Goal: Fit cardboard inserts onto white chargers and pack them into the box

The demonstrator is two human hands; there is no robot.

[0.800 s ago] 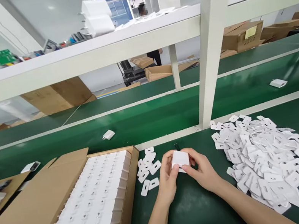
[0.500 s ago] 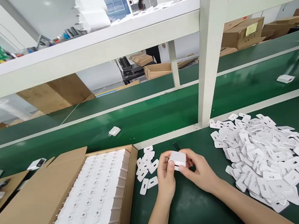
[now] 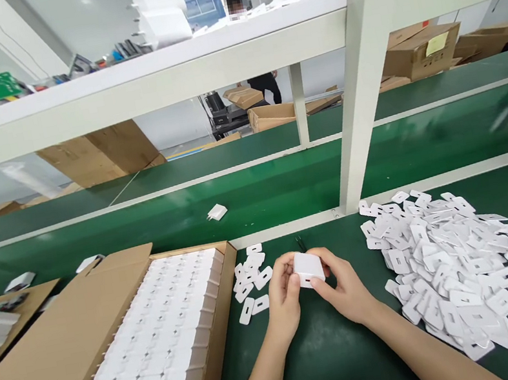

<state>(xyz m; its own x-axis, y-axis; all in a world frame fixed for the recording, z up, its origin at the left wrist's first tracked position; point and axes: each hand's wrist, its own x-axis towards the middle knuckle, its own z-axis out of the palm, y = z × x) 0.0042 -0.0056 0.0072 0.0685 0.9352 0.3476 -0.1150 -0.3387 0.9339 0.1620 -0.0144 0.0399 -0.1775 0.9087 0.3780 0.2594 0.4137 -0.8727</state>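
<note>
A small white charger block (image 3: 308, 269) with a small dark slot on its near face is held over the green table. My left hand (image 3: 283, 296) grips its left side, thumb at the front corner. On the right side, my right hand (image 3: 344, 285) has its fingers closed on the same block, thumb near the slot. A dark slim tool (image 3: 300, 243) lies just beyond the hands. Left of them is a small group of white flat plates (image 3: 248, 276); a large heap of similar plates (image 3: 449, 267) lies to the right.
An open cardboard box (image 3: 213, 348) with rows of white pieces stands at the left. Behind, a green conveyor belt (image 3: 272, 180) carries a white charger (image 3: 217, 212). A slanted white post (image 3: 354, 87) rises behind the table. A person (image 3: 265, 86) stands in the background.
The block has tilted, showing its slotted face more clearly, and both hands remain on it. Chargers on the belt have shifted right. The view has moved slightly.
</note>
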